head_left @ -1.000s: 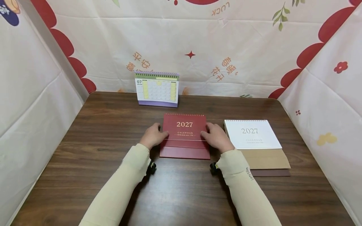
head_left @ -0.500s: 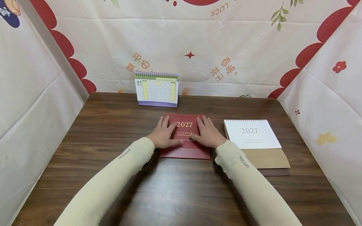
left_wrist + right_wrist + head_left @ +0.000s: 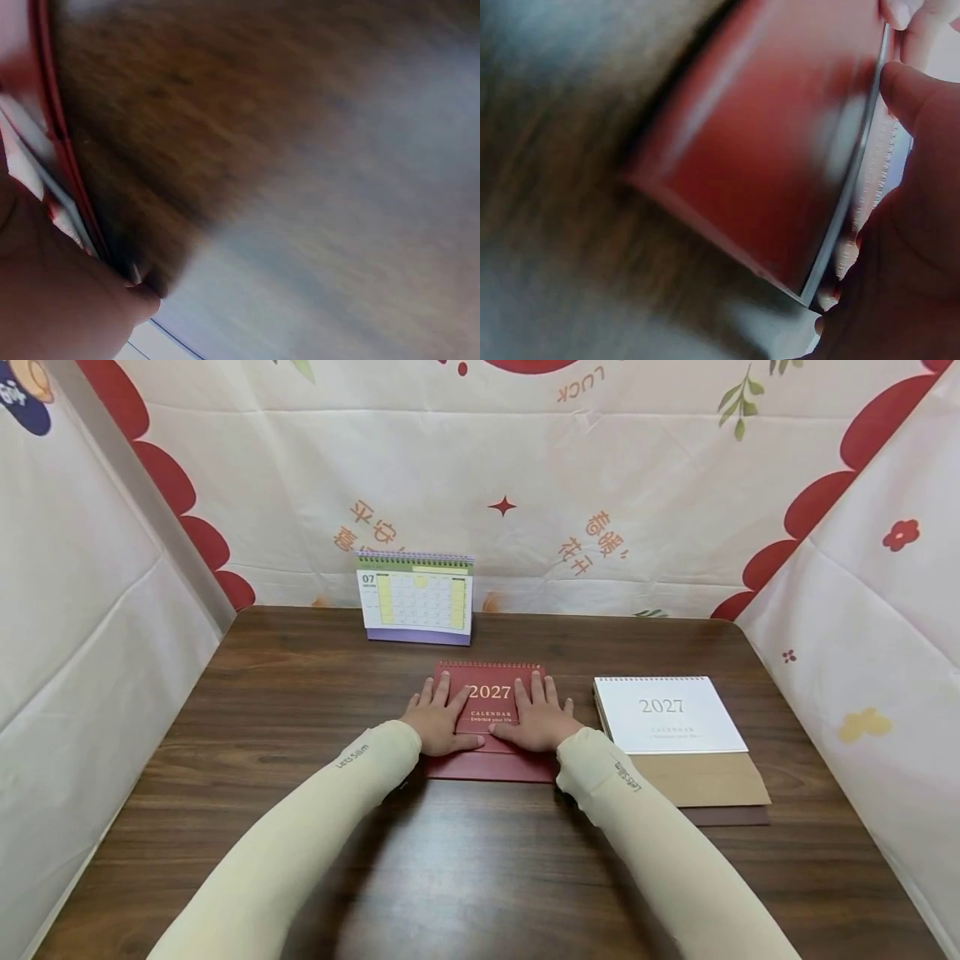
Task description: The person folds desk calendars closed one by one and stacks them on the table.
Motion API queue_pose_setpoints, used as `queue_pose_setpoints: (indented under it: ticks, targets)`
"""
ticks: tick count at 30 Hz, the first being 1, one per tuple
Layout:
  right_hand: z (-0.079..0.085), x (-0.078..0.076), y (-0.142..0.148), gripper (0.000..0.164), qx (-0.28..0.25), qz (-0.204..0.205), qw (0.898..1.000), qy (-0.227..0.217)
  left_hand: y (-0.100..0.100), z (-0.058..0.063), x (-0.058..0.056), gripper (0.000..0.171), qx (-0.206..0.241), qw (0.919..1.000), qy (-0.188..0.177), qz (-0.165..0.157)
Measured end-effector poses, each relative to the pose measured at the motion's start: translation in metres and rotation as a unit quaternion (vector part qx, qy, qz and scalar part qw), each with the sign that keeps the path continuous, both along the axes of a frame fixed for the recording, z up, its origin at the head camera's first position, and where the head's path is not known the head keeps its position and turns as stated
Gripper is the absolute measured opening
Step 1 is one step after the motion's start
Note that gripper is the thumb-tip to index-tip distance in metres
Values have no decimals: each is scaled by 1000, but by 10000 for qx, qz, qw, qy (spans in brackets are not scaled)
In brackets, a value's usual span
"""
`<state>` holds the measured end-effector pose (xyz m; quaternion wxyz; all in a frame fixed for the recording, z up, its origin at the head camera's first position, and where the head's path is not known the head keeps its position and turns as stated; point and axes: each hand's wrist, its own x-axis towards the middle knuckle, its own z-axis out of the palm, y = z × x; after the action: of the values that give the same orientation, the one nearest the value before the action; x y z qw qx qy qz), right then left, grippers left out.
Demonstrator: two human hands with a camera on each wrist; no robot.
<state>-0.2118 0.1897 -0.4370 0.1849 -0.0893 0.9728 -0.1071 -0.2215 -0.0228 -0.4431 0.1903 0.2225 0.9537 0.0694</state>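
A dark red spiral-bound desk calendar marked 2027 lies flat in the middle of the table, its coil at the far edge. My left hand rests on its left part, palm down with fingers spread and thumb reaching inward. On the right part lies my right hand, its fingers spread toward the coil and its thumb across the lower cover. The gold lettering shows between the two hands. In the right wrist view the red base of the calendar fills the middle, with the right hand along its cover.
A white 2027 desk calendar with a brown base lies to the right of my right hand. Behind stands an upright calendar showing month 07. Patterned cloth encloses the wooden table at the back and sides.
Both hands have moved from the red calendar's side edges onto its cover, and their fingers have straightened and spread. The calendar stays in place.
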Motion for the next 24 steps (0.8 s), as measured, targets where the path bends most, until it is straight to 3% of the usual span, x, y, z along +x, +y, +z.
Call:
queue_pose_setpoints:
  ticks: [13,24]
  targets:
    - [-5,-3,-1,101,1,-106,9990,-424,0,1,3,97,39,9999,-123,44]
    - [-8,0,2,101,-219,-106,9992,-302,0,-6,1,98,150,9997,-154,93]
